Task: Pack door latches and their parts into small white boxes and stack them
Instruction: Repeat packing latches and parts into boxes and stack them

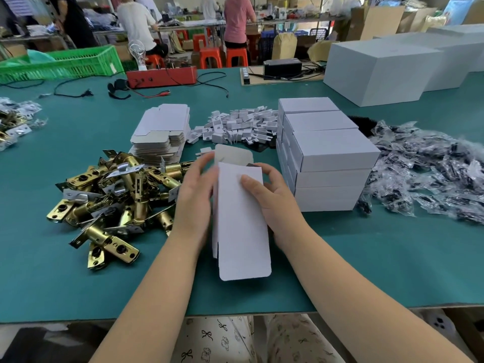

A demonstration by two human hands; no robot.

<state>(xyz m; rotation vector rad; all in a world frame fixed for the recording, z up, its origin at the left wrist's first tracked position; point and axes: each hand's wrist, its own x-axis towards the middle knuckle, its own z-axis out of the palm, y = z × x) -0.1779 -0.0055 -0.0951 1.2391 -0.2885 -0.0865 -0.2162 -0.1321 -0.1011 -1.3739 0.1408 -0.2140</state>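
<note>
Both hands hold a small white cardboard box (241,218) with open flaps. The left hand (195,205) cups its side; the right hand (272,197) grips it, thumb on top, beside the brass latch pile (112,195).

A packing workshop on a factory floor.
Heaps of brass latches (110,200), flat carton blanks (162,132) and bagged parts (429,174) are lying around the fingers (251,182) on a green counter (52,279); beyond them, workers (238,22) are standing at long benches among red stools (209,57) and cardboard boxes (379,19).
</note>
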